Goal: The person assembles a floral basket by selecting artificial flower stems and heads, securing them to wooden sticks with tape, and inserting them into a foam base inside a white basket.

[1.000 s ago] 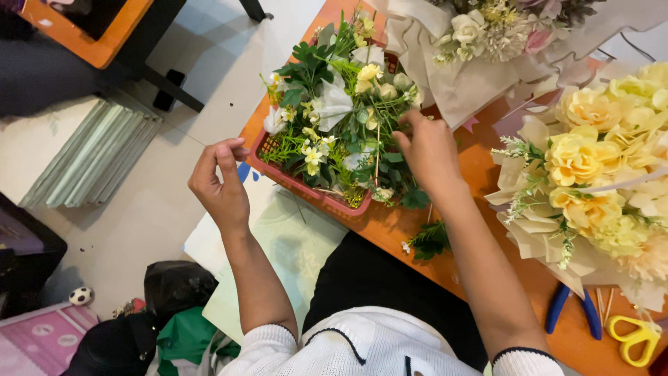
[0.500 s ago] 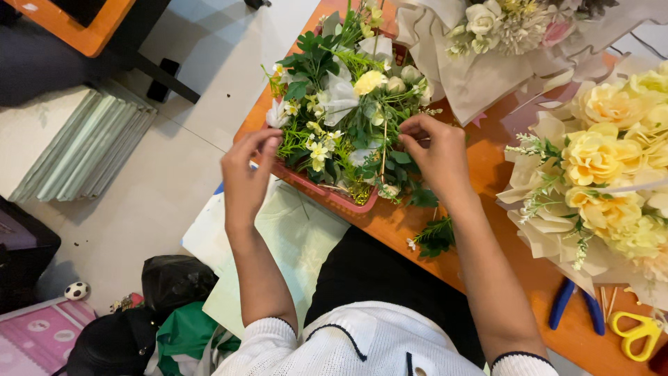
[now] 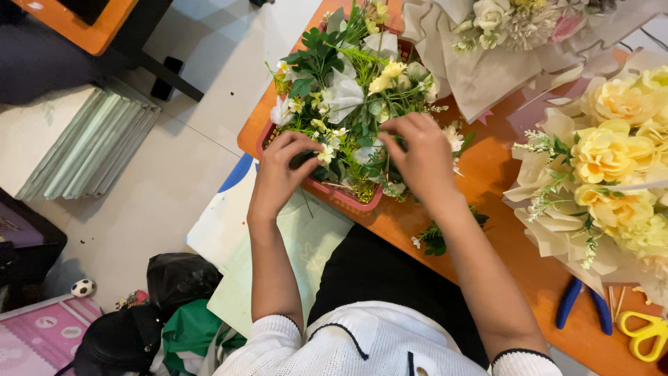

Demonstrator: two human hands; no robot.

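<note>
The orange wooden table (image 3: pixel 536 278) takes the right part of the view and carries all the flowers. On its right edge lies a big bouquet of yellow roses in cream wrapping paper (image 3: pixel 612 174). At the top edge there is a second bouquet of white and pink flowers in pale paper (image 3: pixel 508 42).

At the left corner of the table stands a red plastic basket (image 3: pixel 341 195), filled with green leaves and white and pale yellow artificial flowers (image 3: pixel 348 90). Both hands are at the near side of this basket.

The left hand (image 3: pixel 278 174) rests on the near rim of the basket; its fingers are bent and seem to pinch a small white flower sprig (image 3: pixel 325 154), but the grip is partly hidden by leaves. The right hand (image 3: pixel 417 160) is over the near right part of the basket, with the fingers curved down into the greenery; I cannot tell if they hold a stem or only touch it.

A small green sprig (image 3: pixel 435 240) lies on the table just beside the right forearm. Blue-handled pliers (image 3: pixel 581 306) and yellow-handled scissors (image 3: pixel 643 334) lie near the bottom right corner, close to each other. On the floor at the left is a stack of pale green sheets (image 3: pixel 90 146).
</note>
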